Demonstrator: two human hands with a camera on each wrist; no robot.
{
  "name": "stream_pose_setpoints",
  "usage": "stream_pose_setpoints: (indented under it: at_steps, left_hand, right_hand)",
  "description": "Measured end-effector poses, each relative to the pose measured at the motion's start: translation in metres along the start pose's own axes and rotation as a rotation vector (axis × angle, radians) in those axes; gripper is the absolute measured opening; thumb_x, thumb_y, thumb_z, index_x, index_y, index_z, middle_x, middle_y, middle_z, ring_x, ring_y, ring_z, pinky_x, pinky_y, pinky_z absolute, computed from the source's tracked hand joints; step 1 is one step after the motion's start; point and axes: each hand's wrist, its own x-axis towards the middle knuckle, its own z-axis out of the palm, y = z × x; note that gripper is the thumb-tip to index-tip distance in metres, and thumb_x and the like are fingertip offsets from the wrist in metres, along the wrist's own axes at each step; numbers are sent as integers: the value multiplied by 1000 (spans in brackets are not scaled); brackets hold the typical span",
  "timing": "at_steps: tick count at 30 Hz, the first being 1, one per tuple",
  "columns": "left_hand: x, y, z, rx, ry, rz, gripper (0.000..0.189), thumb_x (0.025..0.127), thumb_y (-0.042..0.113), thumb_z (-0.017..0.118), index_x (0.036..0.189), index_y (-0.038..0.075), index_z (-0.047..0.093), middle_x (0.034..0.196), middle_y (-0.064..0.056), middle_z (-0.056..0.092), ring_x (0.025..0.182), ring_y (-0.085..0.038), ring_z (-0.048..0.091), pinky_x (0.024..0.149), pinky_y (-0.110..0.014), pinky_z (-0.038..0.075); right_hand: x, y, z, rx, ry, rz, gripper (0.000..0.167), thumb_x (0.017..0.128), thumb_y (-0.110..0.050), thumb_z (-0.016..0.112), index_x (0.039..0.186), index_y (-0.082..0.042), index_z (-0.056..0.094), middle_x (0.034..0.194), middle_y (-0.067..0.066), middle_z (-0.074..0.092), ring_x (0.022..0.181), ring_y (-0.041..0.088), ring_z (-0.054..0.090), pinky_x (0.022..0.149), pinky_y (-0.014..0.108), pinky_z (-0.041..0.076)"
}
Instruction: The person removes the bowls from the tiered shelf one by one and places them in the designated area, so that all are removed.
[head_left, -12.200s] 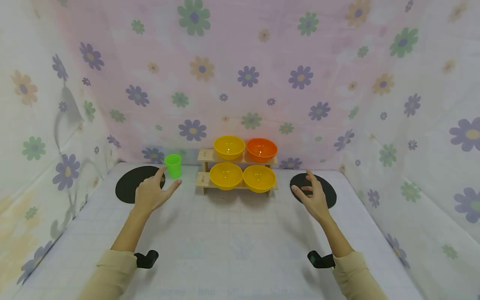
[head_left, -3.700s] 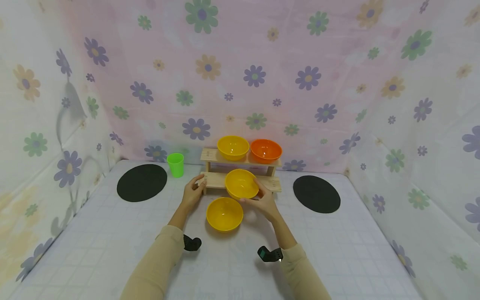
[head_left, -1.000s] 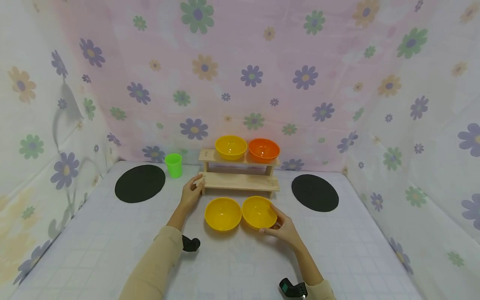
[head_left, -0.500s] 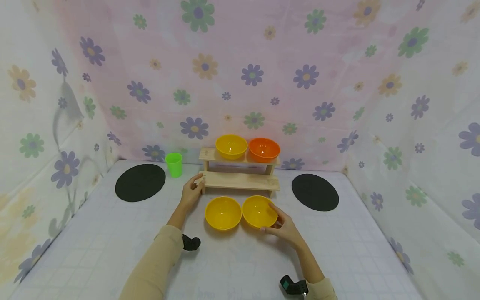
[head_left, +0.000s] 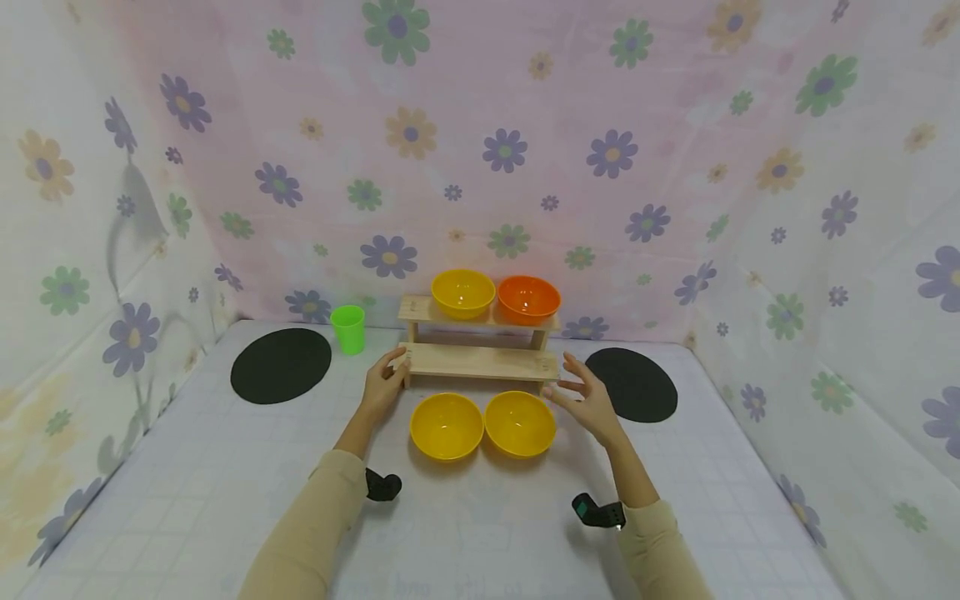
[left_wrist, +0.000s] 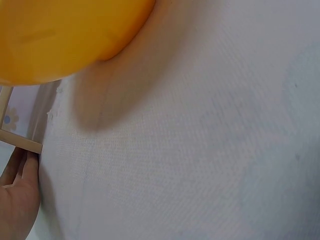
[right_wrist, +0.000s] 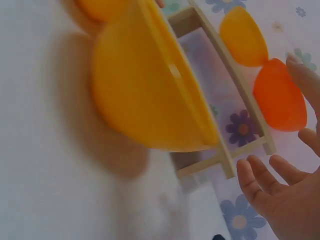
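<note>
Toward the back of the table [head_left: 465, 542], a two-step wooden stand [head_left: 476, 362] sits against the flowered cloth [head_left: 337, 100]. Left hand [head_left: 381, 392] grips the left end of its lower step. Right hand [head_left: 591, 408] is held wide, fingers apart, just beside the right end of that step, holding nothing; contact unclear. Directly in front of the stand, left yellow bowl [head_left: 447, 427] and right yellow bowl [head_left: 520, 425] sit upright on the table, side by side, rims touching or nearly so. Upper step carries a rear yellow bowl [head_left: 462, 293] and, to its right, an orange bowl [head_left: 528, 300], both upright. Left of the stand: green cup [head_left: 348, 329], upright, then left black disc [head_left: 281, 367]. Right black disc [head_left: 637, 387] lies flat, partly behind the right hand.
</note>
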Motion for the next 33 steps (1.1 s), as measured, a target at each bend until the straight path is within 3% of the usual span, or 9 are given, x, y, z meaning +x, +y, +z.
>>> stream_pose_setpoints:
  at_steps: [3,7,15,25,33]
  left_hand:
    - [0,0,0,-7,-4,7,45,97,25,53,139,9,45,145,-15,38,114,-31,49,84,-30,43]
    - [2,-1,-1,-3,-5,10,46,97,26,53,139,8,45,142,-18,41,111,-29,50,78,-23,42]
    - [3,-2,-1,-9,0,6,45,97,25,54,139,9,46,139,-19,45,107,-27,50,73,-19,41]
    - [1,-1,-1,13,6,13,43,98,23,52,138,10,46,142,-18,41,111,-30,51,77,-24,43]
    - [1,-1,-1,10,3,10,43,98,23,52,138,9,45,140,-19,43,110,-30,51,76,-24,42]
  right_hand:
    - [19,10,-8,10,56,-32,77,88,-12,66,150,-7,21,145,31,27,116,48,48,81,41,52]
    - [43,8,-16,35,80,-4,78,89,-18,66,151,-12,20,148,25,27,118,43,49,80,35,53]
    - [82,-6,-23,113,62,50,80,88,-28,67,152,-18,18,150,23,24,122,40,44,90,53,45]
    - [90,-43,-21,144,0,53,78,89,-19,63,151,-7,17,147,30,24,123,48,41,90,58,41]
    - [106,-24,-21,163,2,56,74,89,-22,64,150,-10,24,145,26,30,118,46,46,88,52,45]
